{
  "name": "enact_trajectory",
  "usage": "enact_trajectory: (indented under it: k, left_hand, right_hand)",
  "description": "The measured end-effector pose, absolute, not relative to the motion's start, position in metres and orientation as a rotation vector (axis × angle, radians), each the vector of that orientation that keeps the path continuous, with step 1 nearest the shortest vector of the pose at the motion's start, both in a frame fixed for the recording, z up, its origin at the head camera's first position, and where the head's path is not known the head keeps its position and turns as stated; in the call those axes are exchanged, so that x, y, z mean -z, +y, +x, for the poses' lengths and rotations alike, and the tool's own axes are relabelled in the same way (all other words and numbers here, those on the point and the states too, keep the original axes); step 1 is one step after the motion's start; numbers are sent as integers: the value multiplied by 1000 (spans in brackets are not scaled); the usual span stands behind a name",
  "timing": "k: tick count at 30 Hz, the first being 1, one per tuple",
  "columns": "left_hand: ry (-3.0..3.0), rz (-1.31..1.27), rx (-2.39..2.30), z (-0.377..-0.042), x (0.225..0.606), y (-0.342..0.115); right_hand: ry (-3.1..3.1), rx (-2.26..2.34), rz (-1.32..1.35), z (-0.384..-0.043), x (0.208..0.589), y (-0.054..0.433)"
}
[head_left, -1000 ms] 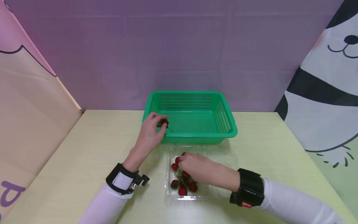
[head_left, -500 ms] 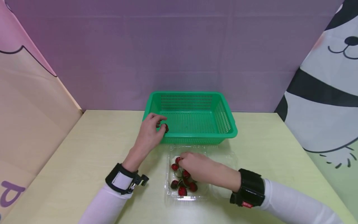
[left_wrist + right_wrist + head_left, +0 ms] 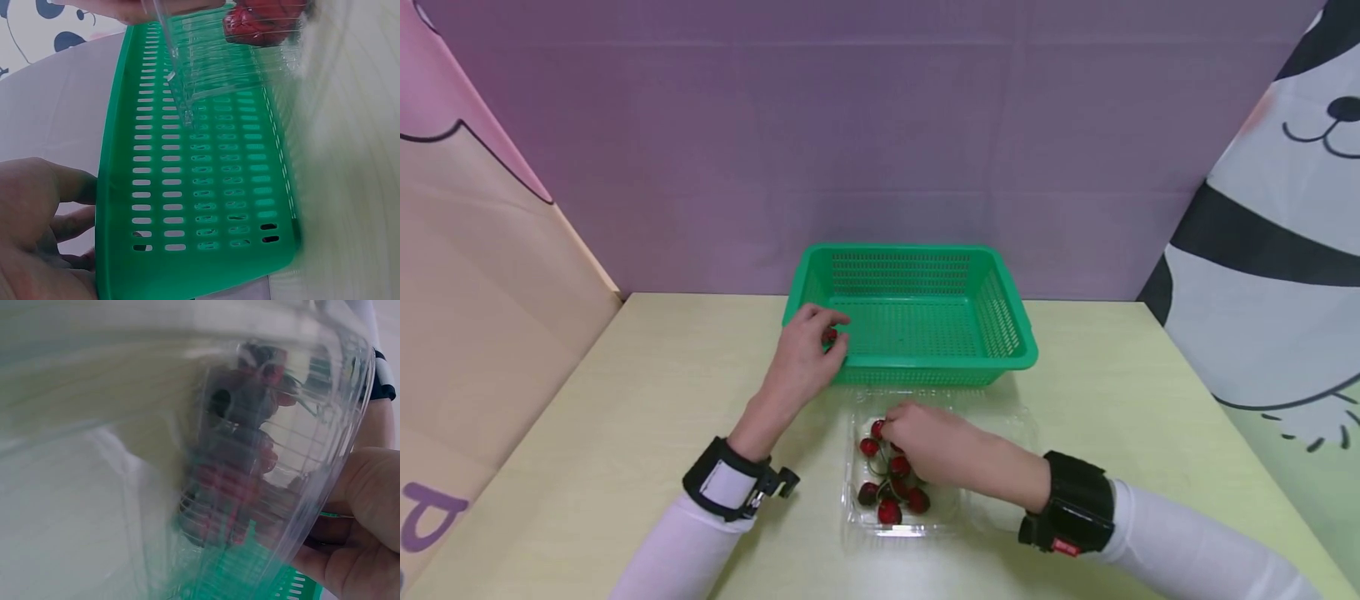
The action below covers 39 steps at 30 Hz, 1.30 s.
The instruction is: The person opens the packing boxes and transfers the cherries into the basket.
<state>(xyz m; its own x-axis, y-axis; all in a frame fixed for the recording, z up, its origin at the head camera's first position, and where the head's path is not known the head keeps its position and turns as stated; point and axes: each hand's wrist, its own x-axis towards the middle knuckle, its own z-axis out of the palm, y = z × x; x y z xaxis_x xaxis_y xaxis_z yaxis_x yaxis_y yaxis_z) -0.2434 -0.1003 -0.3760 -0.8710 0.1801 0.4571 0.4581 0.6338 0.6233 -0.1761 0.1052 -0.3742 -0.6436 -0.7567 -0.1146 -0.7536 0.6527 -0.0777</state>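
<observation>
My left hand hangs over the front left corner of the green basket, thumb and fingers apart. A red cherry shows in the gap between them, apparently lower down in the basket. In the left wrist view the fingers lie partly behind the basket's rim. My right hand reaches into a clear plastic box holding several cherries with stems. Its fingertips are at the cherries in the box's upper part; whether they pinch one is hidden, and the right wrist view looks through blurry plastic.
The basket stands at the back of the pale wooden table, before a purple backdrop. The clear box sits just in front of it, its transparent lid lying to the right.
The cherry my left hand was holding has dropped lower and left, and the fingers have spread from it. My right hand has shifted slightly right and up among the cherries.
</observation>
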Motion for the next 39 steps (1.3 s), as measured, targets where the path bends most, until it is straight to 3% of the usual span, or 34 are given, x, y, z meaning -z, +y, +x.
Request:
enact_trajectory:
  k: [39]
  left_hand:
    - [-2552,-611,1035,-238,371,-97]
  right_hand:
    - [2727,460,-1322,-191,355,128]
